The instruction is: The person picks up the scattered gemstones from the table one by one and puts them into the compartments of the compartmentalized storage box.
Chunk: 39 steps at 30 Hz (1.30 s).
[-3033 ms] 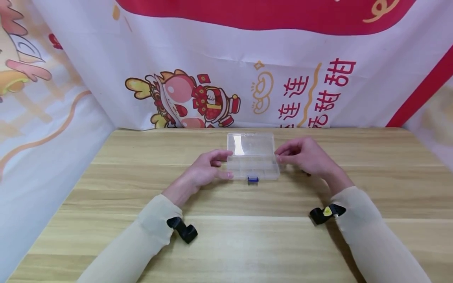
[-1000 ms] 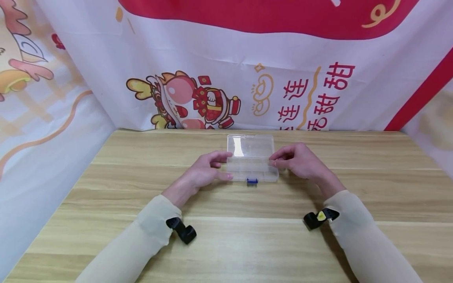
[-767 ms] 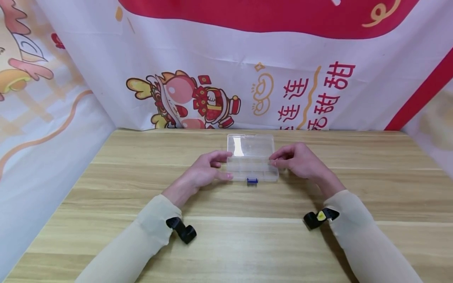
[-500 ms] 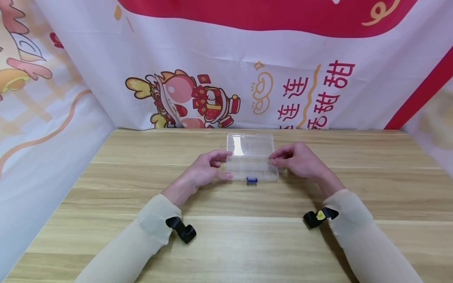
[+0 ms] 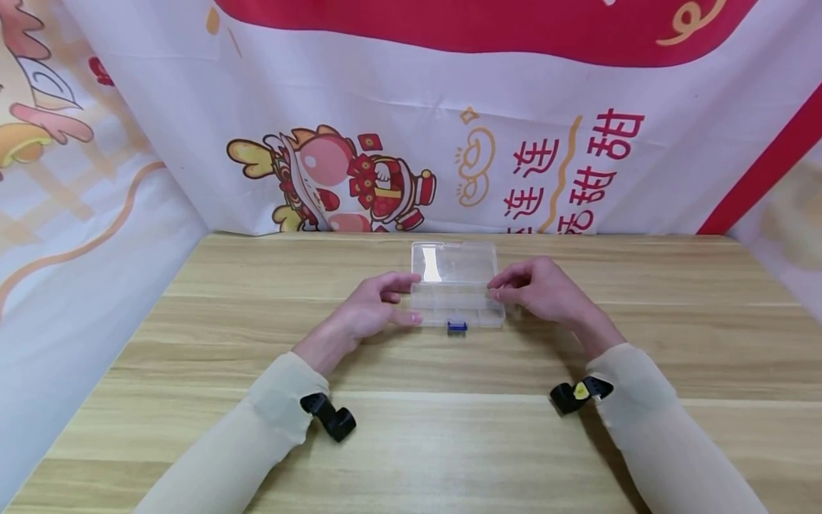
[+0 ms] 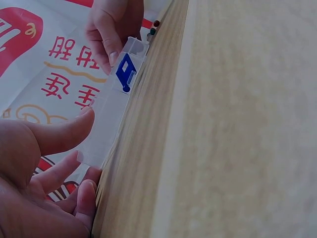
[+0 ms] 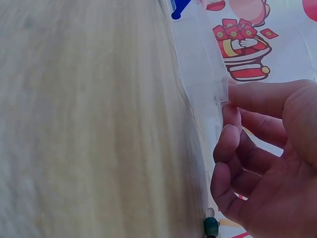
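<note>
A clear plastic compartment box (image 5: 458, 297) lies on the table with its lid (image 5: 462, 262) folded open toward the back. On its front side is a blue latch (image 5: 457, 328). My left hand (image 5: 367, 308) holds the box's left end, thumb at the front corner and fingers by the hinge side. At the opposite end, my right hand (image 5: 541, 289) pinches the box's right rim between thumb and index finger, its tips reaching over the edge. The other fingers (image 7: 225, 186) of that hand are curled. No loose items show in the compartments.
Small bead-like things, one of them a green bead (image 7: 211, 225), lie on the wooden table (image 5: 411, 442) beyond my right hand; the hand hides them in the head view. A printed white and red cloth (image 5: 398, 93) hangs right behind the table's far edge.
Since three seconds ago, my right hand has shifted left, its fingertips moving from beside the box to over its right rim. The left hand and the box stay put.
</note>
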{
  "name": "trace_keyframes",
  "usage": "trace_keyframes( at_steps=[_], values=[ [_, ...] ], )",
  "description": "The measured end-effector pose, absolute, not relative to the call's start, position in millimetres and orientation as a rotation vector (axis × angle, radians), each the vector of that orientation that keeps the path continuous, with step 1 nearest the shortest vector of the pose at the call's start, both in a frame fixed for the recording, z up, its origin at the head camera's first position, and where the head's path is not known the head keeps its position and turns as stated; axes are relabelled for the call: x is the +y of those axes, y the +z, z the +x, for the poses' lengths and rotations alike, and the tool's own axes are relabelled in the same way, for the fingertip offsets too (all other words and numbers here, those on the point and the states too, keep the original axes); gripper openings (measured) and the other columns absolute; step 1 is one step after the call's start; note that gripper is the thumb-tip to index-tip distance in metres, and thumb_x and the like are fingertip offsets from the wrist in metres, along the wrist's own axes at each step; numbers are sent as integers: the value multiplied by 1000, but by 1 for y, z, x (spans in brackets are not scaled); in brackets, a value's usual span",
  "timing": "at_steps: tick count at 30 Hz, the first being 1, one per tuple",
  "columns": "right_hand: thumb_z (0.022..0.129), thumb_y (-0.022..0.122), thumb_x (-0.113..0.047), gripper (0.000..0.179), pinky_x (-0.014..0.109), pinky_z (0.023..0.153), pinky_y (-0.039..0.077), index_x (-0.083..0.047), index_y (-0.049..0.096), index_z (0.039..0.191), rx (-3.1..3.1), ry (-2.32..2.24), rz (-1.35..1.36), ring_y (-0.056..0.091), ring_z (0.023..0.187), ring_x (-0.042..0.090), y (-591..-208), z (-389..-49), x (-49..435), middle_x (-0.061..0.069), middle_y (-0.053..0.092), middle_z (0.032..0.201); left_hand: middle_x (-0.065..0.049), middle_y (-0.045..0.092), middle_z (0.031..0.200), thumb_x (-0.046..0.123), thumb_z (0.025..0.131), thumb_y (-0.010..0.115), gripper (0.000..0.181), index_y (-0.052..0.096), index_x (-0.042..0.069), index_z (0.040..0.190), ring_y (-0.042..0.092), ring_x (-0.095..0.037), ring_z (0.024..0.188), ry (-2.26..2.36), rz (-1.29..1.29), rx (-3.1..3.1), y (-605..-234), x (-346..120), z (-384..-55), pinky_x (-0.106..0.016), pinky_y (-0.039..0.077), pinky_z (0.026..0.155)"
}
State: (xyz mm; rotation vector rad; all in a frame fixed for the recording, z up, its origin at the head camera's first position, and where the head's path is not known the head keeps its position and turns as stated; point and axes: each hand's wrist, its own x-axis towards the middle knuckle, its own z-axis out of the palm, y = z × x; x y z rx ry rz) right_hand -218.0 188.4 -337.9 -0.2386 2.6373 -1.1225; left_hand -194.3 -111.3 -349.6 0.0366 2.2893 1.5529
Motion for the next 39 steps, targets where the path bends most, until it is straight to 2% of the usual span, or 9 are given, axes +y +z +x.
trace_keyframes(
  at_steps=[18,39],
  values=[
    [100,74,-23,20,31,71,46,-15,80,118,2661,-1036,-255,53,91,25,-332,-216,186,9,65,103,0,59,149,12,88,86,67,61,29,147,45,-26,134,1553,33,2283,-349,-112,-193,-46,36,120],
    [101,73,-22,19,32,74,46,-16,79,118,2662,-1019,-240,54,93,26,-332,-216,185,9,64,105,1,58,149,12,87,87,69,61,31,148,45,-26,134,1554,29,2275,-348,-112,-192,-47,36,120]
  ],
)
